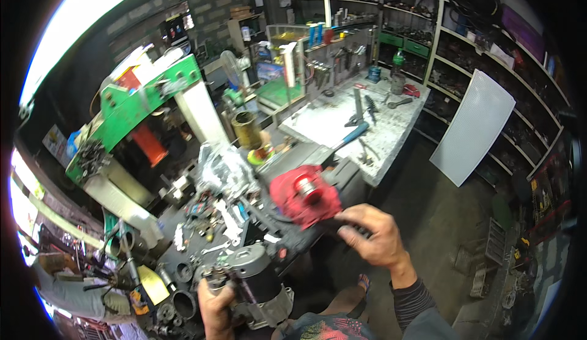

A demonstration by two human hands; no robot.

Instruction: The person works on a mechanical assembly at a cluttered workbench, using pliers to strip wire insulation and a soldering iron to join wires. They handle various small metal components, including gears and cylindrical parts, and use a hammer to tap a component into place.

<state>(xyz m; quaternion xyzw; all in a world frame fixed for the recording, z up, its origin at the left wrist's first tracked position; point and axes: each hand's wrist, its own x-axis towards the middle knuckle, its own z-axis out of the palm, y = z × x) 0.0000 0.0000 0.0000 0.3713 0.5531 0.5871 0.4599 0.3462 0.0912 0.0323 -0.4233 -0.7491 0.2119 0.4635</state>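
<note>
In the head view, the left hand (pixel 215 303) is closed around a small metal part (pixel 214 277), at the near end of a grey-and-black cylindrical housing (pixel 249 263). This housing is at the edge of the cluttered bench (pixel 194 255), close to the person's lap; I judge that, if the left hand pulls without good support under it, the housing could roll or tip down. The right hand (pixel 376 237) has its thumb and forefinger curled narrow beside a dark bar (pixel 342 219), but I cannot tell if it truly grips it. Just beyond is a red cloth (pixel 284 198) around a shiny metal cylinder (pixel 308 190), near a grey vise-like block (pixel 299 157). If the bar turns suddenly, it could perhaps catch the loose cloth or pinch the fingers. The spanner (pixel 215 248) and other loose pieces lie near the housing, so a careless push could send some of them to the floor (pixel 422 218).
</note>
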